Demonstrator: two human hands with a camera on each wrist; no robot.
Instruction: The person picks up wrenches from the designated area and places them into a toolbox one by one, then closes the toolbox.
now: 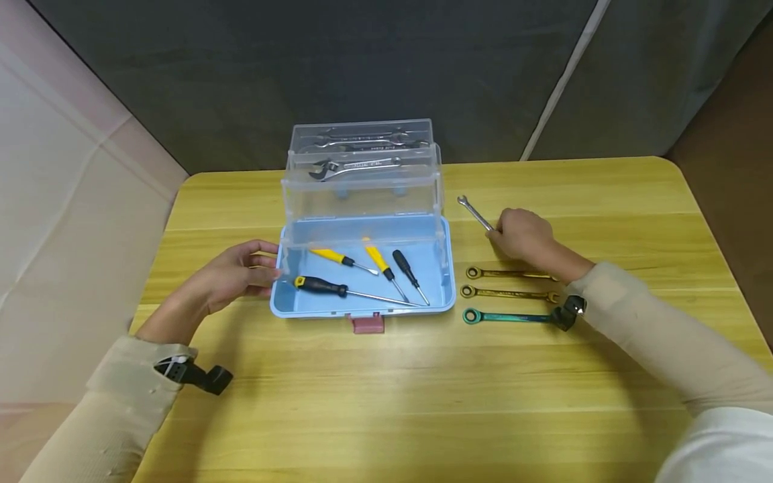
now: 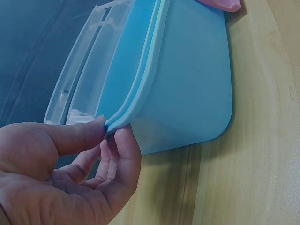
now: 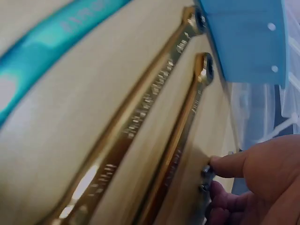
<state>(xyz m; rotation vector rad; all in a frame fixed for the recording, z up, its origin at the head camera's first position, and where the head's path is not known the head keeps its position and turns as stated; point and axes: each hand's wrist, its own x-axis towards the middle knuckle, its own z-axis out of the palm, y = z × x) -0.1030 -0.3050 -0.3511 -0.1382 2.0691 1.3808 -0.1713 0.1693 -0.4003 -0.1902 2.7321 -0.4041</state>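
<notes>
My left hand (image 1: 232, 274) pinches the left rim of a blue toolbox (image 2: 183, 79) between thumb and fingers, as the left wrist view shows up close. The box stands open with its clear tiered trays (image 1: 362, 194) raised at the back. To the right of it, my right hand (image 1: 524, 233) grips a silver wrench (image 1: 475, 213), whose open end points up and left. In the right wrist view, thumb and fingers pinch that wrench, mostly hidden there. Nearer me lie two gold ratchet wrenches (image 1: 510, 294) and a teal ratchet wrench (image 1: 510, 317), side by side.
Inside the box lie several screwdrivers, among them a long black-handled screwdriver (image 1: 323, 286) and a yellow-handled screwdriver (image 1: 374, 256). The trays hold an adjustable wrench (image 1: 356, 166) and other silver wrenches (image 1: 365, 139). A pink latch (image 1: 368, 325) hangs at the front. Dark cloth (image 1: 362, 67) stands behind the table.
</notes>
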